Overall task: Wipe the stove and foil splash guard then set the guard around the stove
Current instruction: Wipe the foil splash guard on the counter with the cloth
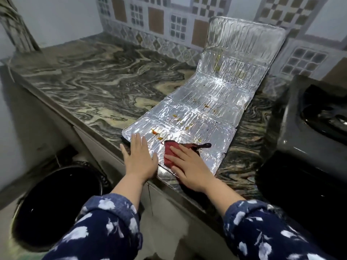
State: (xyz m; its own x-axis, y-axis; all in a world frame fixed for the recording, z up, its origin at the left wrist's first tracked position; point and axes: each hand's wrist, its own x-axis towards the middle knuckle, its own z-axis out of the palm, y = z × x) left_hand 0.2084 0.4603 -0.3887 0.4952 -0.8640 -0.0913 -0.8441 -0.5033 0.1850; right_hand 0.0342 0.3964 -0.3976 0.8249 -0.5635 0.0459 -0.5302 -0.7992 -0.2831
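The foil splash guard [204, 109] lies unfolded across the marble counter, its far panel propped up against the tiled wall. Orange-brown grease spots dot its middle and near panels. My left hand [139, 158] rests flat, fingers spread, on the guard's near left corner. My right hand [189, 168] presses a red cloth [170, 152] onto the near panel; the cloth has a dark loop sticking out to the right. The dark grey stove [308, 124] sits at the right edge of the view, partly cut off.
The marble counter [97, 79] stretches left and back to the patterned tile wall [155, 25]. A round black bin [56, 207] stands on the floor below the counter's front edge at the left.
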